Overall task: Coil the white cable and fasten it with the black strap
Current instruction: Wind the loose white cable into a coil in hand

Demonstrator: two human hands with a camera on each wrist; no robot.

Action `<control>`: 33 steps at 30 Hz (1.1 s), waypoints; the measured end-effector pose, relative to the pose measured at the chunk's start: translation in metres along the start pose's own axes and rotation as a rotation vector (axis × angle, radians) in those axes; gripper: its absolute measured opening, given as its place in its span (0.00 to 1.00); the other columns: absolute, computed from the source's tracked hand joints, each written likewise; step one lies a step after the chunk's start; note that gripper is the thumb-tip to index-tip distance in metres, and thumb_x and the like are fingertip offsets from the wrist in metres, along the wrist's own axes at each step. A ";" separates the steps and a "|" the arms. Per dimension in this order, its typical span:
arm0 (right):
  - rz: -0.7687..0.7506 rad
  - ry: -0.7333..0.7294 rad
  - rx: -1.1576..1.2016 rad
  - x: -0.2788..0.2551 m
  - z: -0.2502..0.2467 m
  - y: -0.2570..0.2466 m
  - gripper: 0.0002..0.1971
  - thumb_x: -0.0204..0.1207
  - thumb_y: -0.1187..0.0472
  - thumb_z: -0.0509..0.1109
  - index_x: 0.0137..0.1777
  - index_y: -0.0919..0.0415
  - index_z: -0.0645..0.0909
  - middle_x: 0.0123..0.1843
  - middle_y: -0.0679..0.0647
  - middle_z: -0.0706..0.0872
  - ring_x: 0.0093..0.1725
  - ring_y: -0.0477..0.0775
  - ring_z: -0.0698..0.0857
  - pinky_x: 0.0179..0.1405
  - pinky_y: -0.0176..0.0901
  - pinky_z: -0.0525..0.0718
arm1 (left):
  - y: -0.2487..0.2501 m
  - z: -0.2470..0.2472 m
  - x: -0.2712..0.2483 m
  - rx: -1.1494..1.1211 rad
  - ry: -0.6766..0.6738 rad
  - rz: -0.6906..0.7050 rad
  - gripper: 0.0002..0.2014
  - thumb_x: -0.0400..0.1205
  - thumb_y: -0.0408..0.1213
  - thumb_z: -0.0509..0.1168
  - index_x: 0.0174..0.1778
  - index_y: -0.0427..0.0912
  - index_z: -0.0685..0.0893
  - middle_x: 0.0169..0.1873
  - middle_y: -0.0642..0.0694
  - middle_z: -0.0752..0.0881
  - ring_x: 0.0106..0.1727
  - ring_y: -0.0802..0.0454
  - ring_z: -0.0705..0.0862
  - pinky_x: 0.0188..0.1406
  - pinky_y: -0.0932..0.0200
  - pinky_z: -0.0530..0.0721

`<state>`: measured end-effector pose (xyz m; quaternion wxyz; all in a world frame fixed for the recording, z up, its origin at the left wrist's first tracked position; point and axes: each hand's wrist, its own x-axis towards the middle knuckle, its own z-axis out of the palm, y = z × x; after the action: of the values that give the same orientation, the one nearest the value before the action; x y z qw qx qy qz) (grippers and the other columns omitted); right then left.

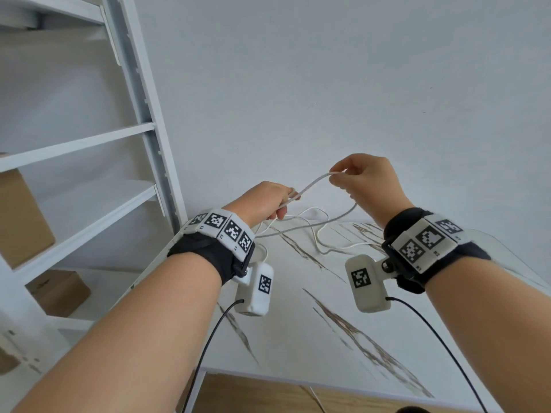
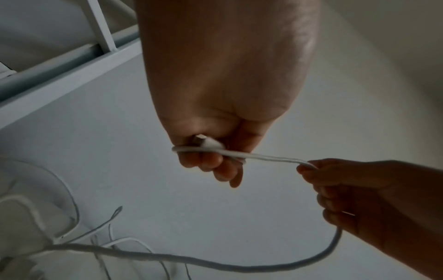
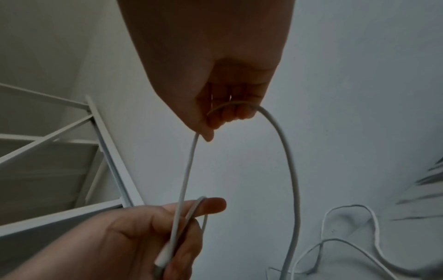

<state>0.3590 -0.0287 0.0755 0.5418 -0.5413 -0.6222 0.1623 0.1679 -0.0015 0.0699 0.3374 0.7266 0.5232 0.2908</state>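
A thin white cable (image 1: 316, 182) runs taut between my two raised hands above the table. My left hand (image 1: 268, 201) grips its plug end (image 2: 210, 144) with a first small loop round the fingers (image 2: 208, 163). My right hand (image 1: 357, 177) pinches the cable (image 3: 239, 106) a short way along, up and to the right. From there the cable (image 3: 294, 189) hangs down in a long bow, and its loose remainder (image 1: 322, 236) lies in curls on the table. No black strap shows in any view.
The table (image 1: 313, 323) is white with brown marble streaks, its front edge near me. White shelving (image 1: 89, 138) stands at the left with cardboard boxes (image 1: 21, 216) on its lower shelves. A plain white wall fills the back. Black leads hang from my wrist cameras.
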 end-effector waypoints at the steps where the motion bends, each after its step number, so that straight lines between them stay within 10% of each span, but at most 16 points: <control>1: 0.005 0.021 0.002 0.001 0.000 0.001 0.02 0.69 0.63 0.74 0.39 0.58 0.88 0.29 0.52 0.82 0.31 0.50 0.78 0.35 0.45 0.77 | 0.002 0.000 -0.001 -0.031 -0.019 -0.014 0.21 0.79 0.27 0.51 0.59 0.39 0.87 0.23 0.46 0.77 0.27 0.51 0.69 0.29 0.60 0.68; 10: 0.062 0.076 -0.234 0.002 0.001 0.005 0.10 0.77 0.52 0.70 0.47 0.55 0.90 0.42 0.53 0.91 0.39 0.55 0.84 0.36 0.42 0.78 | 0.009 0.004 -0.016 -0.261 -0.241 0.037 0.19 0.75 0.24 0.52 0.50 0.27 0.88 0.22 0.41 0.74 0.25 0.48 0.68 0.26 0.59 0.68; 16: 0.123 0.037 -0.266 0.003 0.008 0.008 0.10 0.79 0.53 0.67 0.52 0.55 0.88 0.42 0.48 0.84 0.47 0.54 0.83 0.45 0.42 0.76 | 0.023 0.002 -0.021 -0.374 -0.383 0.052 0.21 0.87 0.41 0.50 0.56 0.30 0.84 0.22 0.47 0.62 0.22 0.55 0.56 0.28 0.57 0.51; 22: 0.257 -0.079 -0.315 0.000 0.013 0.028 0.10 0.77 0.63 0.64 0.49 0.67 0.84 0.39 0.55 0.84 0.39 0.57 0.80 0.32 0.42 0.74 | 0.027 -0.004 -0.018 -0.681 -0.231 0.131 0.17 0.89 0.42 0.53 0.59 0.34 0.83 0.22 0.51 0.63 0.18 0.59 0.56 0.22 0.61 0.51; 29: 0.539 -0.169 0.205 -0.006 0.020 0.023 0.19 0.85 0.50 0.58 0.36 0.59 0.76 0.38 0.56 0.90 0.44 0.57 0.88 0.51 0.50 0.79 | 0.021 -0.010 -0.011 -0.966 -0.065 0.133 0.18 0.90 0.42 0.51 0.59 0.35 0.82 0.21 0.53 0.64 0.17 0.59 0.59 0.18 0.65 0.57; 33: 0.591 -0.001 0.395 0.001 0.015 0.018 0.21 0.81 0.47 0.67 0.34 0.62 0.71 0.28 0.56 0.73 0.27 0.56 0.77 0.42 0.51 0.88 | 0.018 -0.014 -0.011 -0.997 -0.007 0.127 0.18 0.90 0.42 0.51 0.61 0.35 0.81 0.21 0.53 0.64 0.17 0.59 0.59 0.20 0.64 0.56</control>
<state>0.3552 -0.0151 0.0564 0.5654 -0.5825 -0.3956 0.4296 0.1638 -0.0134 0.0918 0.6270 0.5084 0.2741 0.5227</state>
